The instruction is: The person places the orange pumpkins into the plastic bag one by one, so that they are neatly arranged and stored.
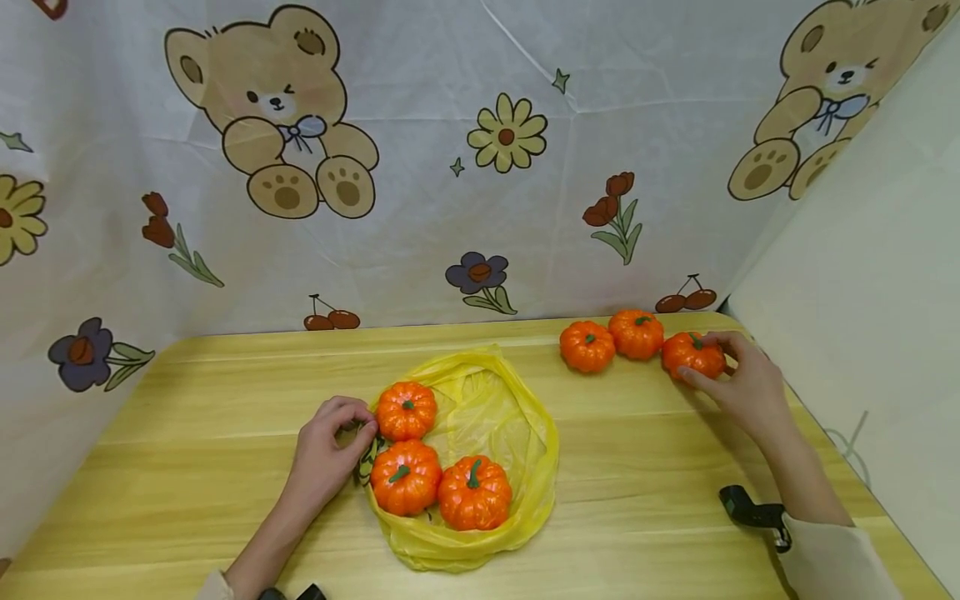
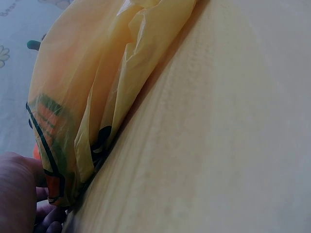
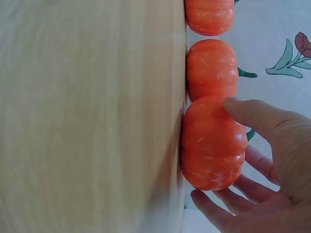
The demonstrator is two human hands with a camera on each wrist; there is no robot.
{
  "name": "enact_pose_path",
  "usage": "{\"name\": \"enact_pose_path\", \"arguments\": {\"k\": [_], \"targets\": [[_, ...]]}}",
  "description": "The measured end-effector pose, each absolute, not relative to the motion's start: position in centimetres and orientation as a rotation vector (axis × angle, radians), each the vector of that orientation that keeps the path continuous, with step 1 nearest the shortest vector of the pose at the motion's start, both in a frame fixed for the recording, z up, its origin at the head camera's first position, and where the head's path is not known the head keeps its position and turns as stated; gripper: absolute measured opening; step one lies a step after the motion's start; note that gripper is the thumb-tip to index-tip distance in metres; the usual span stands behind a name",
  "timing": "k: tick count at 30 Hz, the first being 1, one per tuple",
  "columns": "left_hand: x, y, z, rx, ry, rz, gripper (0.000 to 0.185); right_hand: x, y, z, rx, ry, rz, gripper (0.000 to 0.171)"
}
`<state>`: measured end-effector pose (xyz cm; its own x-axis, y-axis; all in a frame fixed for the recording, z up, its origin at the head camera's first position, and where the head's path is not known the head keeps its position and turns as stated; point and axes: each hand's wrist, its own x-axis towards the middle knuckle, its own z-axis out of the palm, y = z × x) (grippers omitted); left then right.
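Observation:
A yellow plastic bag (image 1: pixel 517 433) lies open on the wooden table (image 1: pixel 187 433) with three small orange pumpkins (image 1: pixel 406 477) on it. My left hand (image 1: pixel 330 446) pinches the bag's left edge (image 2: pixel 63 160) beside the pumpkins. At the far right stand three more pumpkins in a row (image 1: pixel 636 333). My right hand (image 1: pixel 738 379) grips the rightmost pumpkin (image 1: pixel 692 354), thumb on one side and fingers curled round the other; in the right wrist view that pumpkin (image 3: pixel 213 143) sits on the table between thumb and fingers.
A cartoon bear-and-flower cloth (image 1: pixel 480 167) hangs behind the table, and a plain white wall (image 1: pixel 862 275) closes the right side. The table's right edge runs close by my right wrist. A black strap clip (image 1: pixel 750 510) shows on the right forearm.

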<state>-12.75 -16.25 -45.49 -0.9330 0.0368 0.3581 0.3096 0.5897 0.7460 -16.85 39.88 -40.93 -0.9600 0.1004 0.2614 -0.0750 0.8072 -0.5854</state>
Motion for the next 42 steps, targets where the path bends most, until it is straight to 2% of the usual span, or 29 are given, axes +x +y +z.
{"name": "enact_pose_path", "arguments": {"k": [6, 19, 42], "targets": [[-13.0, -16.3, -45.6, -0.283, -2.517, -1.262, 0.01, -17.3, 40.0, -40.8, -0.011, -2.74, 0.902, 0.078], [-13.9, -16.5, -45.3, -0.326, -2.499, -1.25, 0.008, -18.0, 40.5, -40.9, 0.045, -2.796, 0.892, 0.084], [-13.1, -16.8, -45.6, -0.326, -2.511, -1.287, 0.005, -16.9, 40.2, -40.7, -0.077, -2.654, 0.976, 0.08]]}}
